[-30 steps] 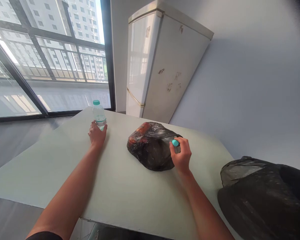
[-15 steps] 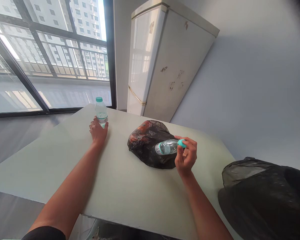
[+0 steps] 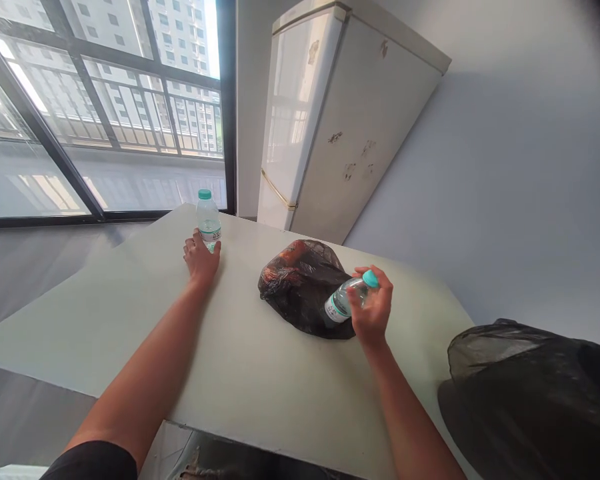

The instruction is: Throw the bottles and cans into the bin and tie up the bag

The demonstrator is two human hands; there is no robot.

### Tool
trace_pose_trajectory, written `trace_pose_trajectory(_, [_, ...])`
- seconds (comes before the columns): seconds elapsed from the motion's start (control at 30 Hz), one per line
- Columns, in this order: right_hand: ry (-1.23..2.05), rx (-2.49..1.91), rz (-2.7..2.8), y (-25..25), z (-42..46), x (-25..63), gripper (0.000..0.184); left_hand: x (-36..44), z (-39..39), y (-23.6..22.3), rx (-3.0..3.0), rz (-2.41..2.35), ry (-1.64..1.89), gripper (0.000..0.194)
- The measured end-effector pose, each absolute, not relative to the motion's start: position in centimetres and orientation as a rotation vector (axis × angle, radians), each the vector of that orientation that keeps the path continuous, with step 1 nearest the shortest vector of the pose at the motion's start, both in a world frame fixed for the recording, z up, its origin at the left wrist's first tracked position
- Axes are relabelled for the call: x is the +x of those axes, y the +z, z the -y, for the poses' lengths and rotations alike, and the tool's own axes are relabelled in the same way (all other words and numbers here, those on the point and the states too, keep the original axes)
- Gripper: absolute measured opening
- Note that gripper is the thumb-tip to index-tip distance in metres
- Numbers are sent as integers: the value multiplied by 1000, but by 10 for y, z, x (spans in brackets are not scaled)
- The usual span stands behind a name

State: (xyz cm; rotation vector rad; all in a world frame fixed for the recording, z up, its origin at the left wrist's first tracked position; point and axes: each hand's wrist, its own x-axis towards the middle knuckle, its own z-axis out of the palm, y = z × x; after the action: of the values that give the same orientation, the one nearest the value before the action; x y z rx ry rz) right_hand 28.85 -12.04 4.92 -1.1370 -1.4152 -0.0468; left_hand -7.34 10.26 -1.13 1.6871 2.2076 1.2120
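My left hand (image 3: 202, 259) is wrapped round the lower part of a clear water bottle (image 3: 209, 212) with a green cap, which stands upright near the table's far corner. My right hand (image 3: 374, 310) has its fingers behind the neck of a second water bottle (image 3: 341, 303) and its thumb on the near side. This bottle leans with its turquoise cap up toward the fingers. Its base is down at a crumpled black plastic bag (image 3: 300, 303). Orange-red things show through the bag's thin film; I cannot make out what they are.
The pale table (image 3: 260, 387) carries all of this. At the right stands a large dark thing covered with a black bin bag (image 3: 535, 393). Beyond the table are a worn white refrigerator (image 3: 365, 120), a grey wall and a glass sliding door (image 3: 145, 133).
The bottle in my right hand has tipped more upright, its base shifting right over the black bag. My right fingers have moved round behind its neck. The left hand keeps its bottle in place.
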Motion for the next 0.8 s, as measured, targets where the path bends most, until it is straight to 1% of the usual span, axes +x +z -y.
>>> trace_pose_trajectory(0.07, [109, -1154, 1409, 43, 118, 284, 76, -74, -103, -11, 1692, -2206, 1210, 79])
trace_pose_trajectory(0.1, [166, -1153, 1402, 39, 117, 282, 82, -74, -103, -11, 1695, -2204, 1202, 78])
trace_pose_trajectory(0.13, [200, -1156, 1392, 34, 116, 280, 82, -74, -103, -11, 1697, -2202, 1192, 78])
trace_pose_trajectory(0.27, [258, -1199, 1373, 15, 113, 280, 63, -73, -104, -9, 1686, -2201, 1162, 78])
trace_pose_trajectory(0.33, [325, -1211, 1382, 8, 112, 283, 57, -72, -103, -9, 1670, -2201, 1177, 80])
trace_pose_trajectory(0.43, [384, -1246, 1419, 1, 111, 289, 55, -72, -98, -6, 1633, -2184, 1369, 84])
trace_pose_trajectory(0.5, [332, -1282, 1430, -2, 110, 294, 53, -70, -93, 0, 1650, -2120, 1615, 73])
trace_pose_trajectory(0.57, [184, -1267, 1352, -3, 111, 298, 54, -65, -83, 11, 1745, -1949, 1836, 50])
trace_pose_trajectory(0.63, [-16, -1187, 1187, 0, 113, 302, 62, -53, -65, 30, 1915, -1655, 1912, 30])
trace_pose_trajectory(0.67, [-94, -1134, 1109, 2, 115, 303, 67, -45, -53, 42, 2015, -1469, 1873, 26])
trace_pose_trajectory(0.73, [-136, -1037, 1030, 9, 118, 304, 73, -25, -22, 68, 2166, -1124, 1674, 28])
trace_pose_trajectory(0.8, [15, -964, 1082, 18, 122, 298, 75, -2, 16, 91, 2265, -805, 1360, 27])
